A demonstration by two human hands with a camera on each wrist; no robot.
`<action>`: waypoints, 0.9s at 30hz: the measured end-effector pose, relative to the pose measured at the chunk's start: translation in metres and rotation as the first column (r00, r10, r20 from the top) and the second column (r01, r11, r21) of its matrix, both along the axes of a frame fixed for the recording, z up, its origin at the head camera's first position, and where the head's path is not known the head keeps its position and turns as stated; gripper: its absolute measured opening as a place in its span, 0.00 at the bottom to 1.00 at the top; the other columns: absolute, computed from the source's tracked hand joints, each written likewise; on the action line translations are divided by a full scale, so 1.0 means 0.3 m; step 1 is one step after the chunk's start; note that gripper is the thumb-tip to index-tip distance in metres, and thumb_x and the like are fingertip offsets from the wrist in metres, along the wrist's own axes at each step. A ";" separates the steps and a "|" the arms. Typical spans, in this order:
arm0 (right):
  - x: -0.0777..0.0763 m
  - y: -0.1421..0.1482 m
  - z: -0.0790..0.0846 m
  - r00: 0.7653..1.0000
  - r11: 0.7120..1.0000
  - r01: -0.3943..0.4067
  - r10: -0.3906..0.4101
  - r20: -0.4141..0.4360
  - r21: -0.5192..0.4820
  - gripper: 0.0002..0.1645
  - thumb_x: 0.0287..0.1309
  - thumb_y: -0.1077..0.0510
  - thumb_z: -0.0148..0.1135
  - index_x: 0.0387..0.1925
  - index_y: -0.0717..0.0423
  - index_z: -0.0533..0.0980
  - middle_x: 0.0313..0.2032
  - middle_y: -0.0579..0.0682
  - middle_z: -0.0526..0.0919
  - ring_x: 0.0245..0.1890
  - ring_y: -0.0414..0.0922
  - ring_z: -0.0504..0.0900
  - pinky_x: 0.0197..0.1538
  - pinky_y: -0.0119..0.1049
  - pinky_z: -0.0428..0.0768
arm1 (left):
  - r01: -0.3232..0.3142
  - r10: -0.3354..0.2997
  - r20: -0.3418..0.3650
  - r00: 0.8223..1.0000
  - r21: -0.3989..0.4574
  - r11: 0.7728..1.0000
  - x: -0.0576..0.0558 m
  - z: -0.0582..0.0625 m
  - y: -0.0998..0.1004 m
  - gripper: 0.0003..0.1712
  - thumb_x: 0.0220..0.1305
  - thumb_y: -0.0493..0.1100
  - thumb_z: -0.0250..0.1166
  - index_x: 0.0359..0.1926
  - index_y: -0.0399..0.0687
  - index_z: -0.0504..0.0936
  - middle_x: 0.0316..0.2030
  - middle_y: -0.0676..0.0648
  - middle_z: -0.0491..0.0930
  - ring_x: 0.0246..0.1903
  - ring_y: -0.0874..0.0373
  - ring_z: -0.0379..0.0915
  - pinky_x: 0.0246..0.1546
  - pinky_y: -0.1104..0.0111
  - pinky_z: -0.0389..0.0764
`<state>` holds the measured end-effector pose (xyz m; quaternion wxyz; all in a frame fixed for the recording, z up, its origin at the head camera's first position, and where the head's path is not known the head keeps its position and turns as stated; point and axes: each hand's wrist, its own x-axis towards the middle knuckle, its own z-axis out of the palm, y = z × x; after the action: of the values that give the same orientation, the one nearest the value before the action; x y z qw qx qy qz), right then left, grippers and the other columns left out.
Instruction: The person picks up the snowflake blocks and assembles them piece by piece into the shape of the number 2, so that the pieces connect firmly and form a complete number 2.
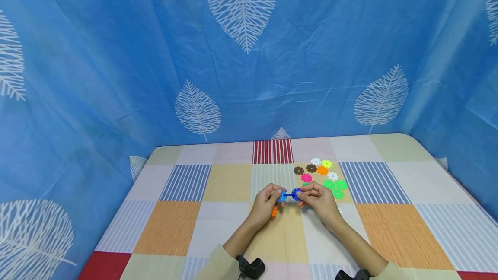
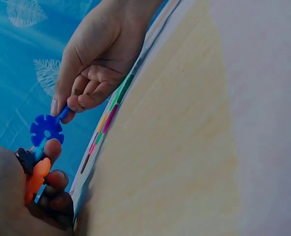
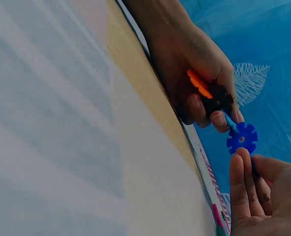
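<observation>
My left hand (image 1: pixel 266 204) grips a short chain of plastic snowflake discs. In the right wrist view it runs from an orange disc (image 3: pixel 199 83) through a black disc (image 3: pixel 218 98) to a light blue disc (image 3: pixel 229 121). A notched dark blue disc (image 2: pixel 46 130) joins onto the light blue one and lies between the two hands. My right hand (image 1: pixel 320 202) pinches a second dark blue disc (image 1: pixel 297 194) at its edge, and this meets the first one. Fingers partly cover the black and light blue discs.
Loose discs lie on the patchwork cloth (image 1: pixel 233 228) just beyond my right hand: green (image 1: pixel 338 193), pink (image 1: pixel 306 178), brown (image 1: pixel 298 170), white (image 1: pixel 316 161), yellow (image 1: pixel 327 163) and orange (image 1: pixel 322 170). A blue leaf-patterned curtain (image 1: pixel 295 55) hangs behind the table.
</observation>
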<state>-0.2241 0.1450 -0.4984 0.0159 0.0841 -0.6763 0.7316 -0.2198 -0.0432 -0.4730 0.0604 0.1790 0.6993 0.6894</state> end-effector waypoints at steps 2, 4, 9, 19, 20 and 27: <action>0.001 -0.005 -0.003 1.000 1.000 0.018 -0.018 0.008 -0.015 0.15 0.53 0.68 0.63 0.39 0.76 0.70 0.25 0.59 0.82 0.22 0.45 0.81 0.31 0.39 0.82 | 0.003 -0.003 0.003 1.000 0.010 1.000 0.000 -0.003 0.000 0.13 0.70 0.34 0.47 0.45 0.24 0.71 0.27 0.24 0.74 0.15 0.64 0.63 0.10 0.80 0.64; 0.002 -0.012 -0.005 0.999 0.999 0.036 -0.036 0.011 -0.029 0.15 0.54 0.68 0.62 0.39 0.76 0.70 0.26 0.60 0.81 0.22 0.44 0.81 0.31 0.38 0.82 | -0.002 0.002 0.012 1.000 0.023 1.000 0.000 -0.005 0.002 0.13 0.70 0.33 0.46 0.45 0.24 0.71 0.27 0.23 0.74 0.17 0.62 0.65 0.11 0.80 0.65; 0.005 -0.022 0.008 0.994 0.995 0.093 -0.091 -0.058 0.031 0.15 0.57 0.64 0.61 0.42 0.73 0.74 0.30 0.61 0.82 0.24 0.47 0.82 0.32 0.38 0.82 | -0.028 0.021 0.079 0.997 0.086 0.996 -0.012 -0.037 0.010 0.11 0.70 0.34 0.44 0.45 0.27 0.68 0.26 0.25 0.75 0.19 0.59 0.67 0.15 0.78 0.68; -0.037 0.044 -0.023 0.858 0.667 0.492 -0.263 -0.441 0.560 0.16 0.49 0.62 0.68 0.42 0.62 0.81 0.35 0.56 0.80 0.34 0.50 0.73 0.34 0.37 0.71 | -0.107 0.067 0.206 0.976 0.192 0.975 -0.045 -0.088 0.018 0.06 0.67 0.35 0.44 0.37 0.37 0.66 0.24 0.40 0.77 0.15 0.61 0.66 0.15 0.76 0.69; -0.039 0.048 -0.028 0.858 0.632 0.496 -0.254 -0.446 0.595 0.17 0.48 0.61 0.69 0.42 0.63 0.81 0.37 0.58 0.79 0.35 0.51 0.72 0.34 0.39 0.69 | -0.113 0.074 0.208 0.975 0.181 0.977 -0.042 -0.082 0.018 0.06 0.67 0.34 0.44 0.36 0.36 0.66 0.24 0.42 0.76 0.15 0.61 0.66 0.16 0.76 0.70; -0.042 0.057 -0.038 0.853 0.560 0.505 -0.209 -0.478 0.657 0.17 0.43 0.60 0.73 0.37 0.62 0.82 0.38 0.60 0.78 0.36 0.54 0.69 0.34 0.43 0.65 | -0.090 0.068 0.187 0.980 0.112 0.990 -0.015 -0.017 0.016 0.08 0.68 0.37 0.50 0.42 0.34 0.68 0.22 0.50 0.69 0.16 0.61 0.63 0.17 0.76 0.69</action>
<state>-0.2366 0.1622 -0.5099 0.2482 0.0684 -0.9081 0.3302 -0.2244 -0.0383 -0.4781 0.0858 0.0903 0.6545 0.7457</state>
